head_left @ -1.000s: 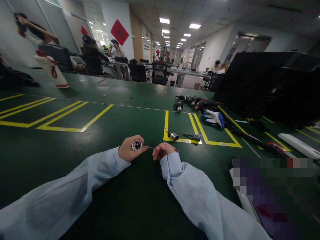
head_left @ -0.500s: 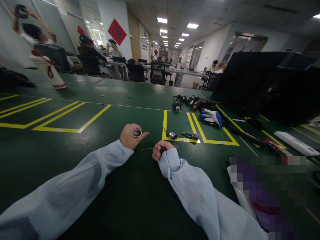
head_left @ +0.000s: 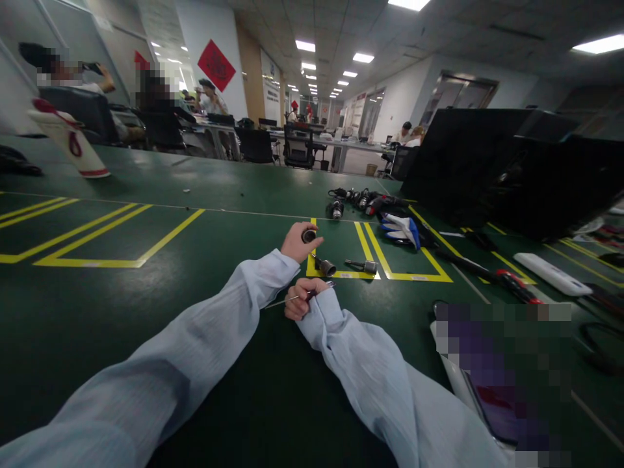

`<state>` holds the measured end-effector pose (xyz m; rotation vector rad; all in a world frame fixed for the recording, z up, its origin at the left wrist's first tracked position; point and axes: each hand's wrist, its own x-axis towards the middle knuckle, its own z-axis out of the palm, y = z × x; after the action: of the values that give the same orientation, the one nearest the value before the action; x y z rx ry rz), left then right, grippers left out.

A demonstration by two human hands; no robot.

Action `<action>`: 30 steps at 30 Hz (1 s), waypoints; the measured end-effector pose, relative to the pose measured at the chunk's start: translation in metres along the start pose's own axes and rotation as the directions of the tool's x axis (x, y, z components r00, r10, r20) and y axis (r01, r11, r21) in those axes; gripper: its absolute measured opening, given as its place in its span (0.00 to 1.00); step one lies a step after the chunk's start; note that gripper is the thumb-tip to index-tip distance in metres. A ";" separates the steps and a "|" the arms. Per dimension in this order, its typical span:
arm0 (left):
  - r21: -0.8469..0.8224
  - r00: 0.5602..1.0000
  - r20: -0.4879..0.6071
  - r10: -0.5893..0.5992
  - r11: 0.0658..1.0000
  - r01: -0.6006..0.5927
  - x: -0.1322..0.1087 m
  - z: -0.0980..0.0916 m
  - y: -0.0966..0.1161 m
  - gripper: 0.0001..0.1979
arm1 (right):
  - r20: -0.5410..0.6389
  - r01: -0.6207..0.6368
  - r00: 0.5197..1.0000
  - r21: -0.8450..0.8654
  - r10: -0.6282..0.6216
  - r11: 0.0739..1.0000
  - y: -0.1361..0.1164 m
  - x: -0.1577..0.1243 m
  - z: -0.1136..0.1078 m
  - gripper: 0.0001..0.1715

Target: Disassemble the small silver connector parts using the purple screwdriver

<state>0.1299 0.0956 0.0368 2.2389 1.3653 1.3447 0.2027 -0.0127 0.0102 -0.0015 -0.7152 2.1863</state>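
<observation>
My left hand point(head_left: 296, 242) is closed round a short, round metal part point(head_left: 309, 235) with a dark hollow end, held above the table's yellow tape. Just below that hand lie two cup-ended metal pieces with thin shanks: the nearer metal piece point(head_left: 327, 267) and another metal piece point(head_left: 369, 266) to its right. My right hand point(head_left: 299, 300) is curled round a thin metal rod point(head_left: 277, 303). The rod's tip points left, and its other end shows by my right cuff. Exactly what kind of tool it is, I cannot make out.
Cables and chuck-like parts point(head_left: 363, 198) lie farther back, beside a blue and white glove point(head_left: 402, 229). Dark monitors point(head_left: 453, 162) stand at the right. A phone point(head_left: 497, 396) rests near my right sleeve. A white container point(head_left: 73, 146) stands far left; people sit beyond.
My left hand has moved right and slightly up with the round metal part, turning it, and is now near the two metal pieces. My right hand keeps hold of the rod, which has tilted.
</observation>
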 end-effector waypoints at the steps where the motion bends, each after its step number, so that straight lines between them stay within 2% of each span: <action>1: -0.012 0.999 0.036 0.026 1.000 -0.026 0.000 0.004 0.002 0.12 | 0.041 -0.025 0.999 -0.004 0.025 1.000 0.000 0.001 0.000 0.13; 6: -0.060 0.968 0.206 0.141 0.990 -0.131 -0.006 0.019 0.010 0.12 | 0.210 -0.150 0.965 -0.048 0.157 0.987 0.004 0.006 0.004 0.10; 11: -0.064 0.938 0.299 0.173 0.985 -0.161 -0.010 0.029 0.015 0.11 | 0.276 -0.178 0.942 -0.070 0.190 0.982 0.007 0.009 0.003 0.09; 17: -0.040 0.928 0.334 0.168 0.986 -0.164 -0.013 0.034 0.016 0.08 | 0.254 -0.187 0.945 -0.089 0.204 0.978 0.007 0.009 0.005 0.09; 21: -0.003 0.937 0.318 0.149 0.988 -0.156 -0.019 0.030 0.019 0.14 | 0.251 -0.207 0.942 -0.093 0.224 0.974 0.009 0.009 0.005 0.09; 26: 0.063 0.945 0.309 0.104 0.990 -0.129 -0.031 0.024 0.022 0.17 | 0.285 -0.230 0.925 -0.102 0.250 0.968 0.010 0.008 0.001 0.08; 30: 0.062 0.918 0.371 0.139 0.983 -0.174 -0.041 0.014 0.018 0.15 | 0.293 -0.247 0.917 -0.112 0.270 0.963 0.009 0.005 0.002 0.07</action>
<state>0.1451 0.0570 0.0146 2.5450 1.1585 0.8531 0.1926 -0.0148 0.0091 0.2218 -1.0186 2.4411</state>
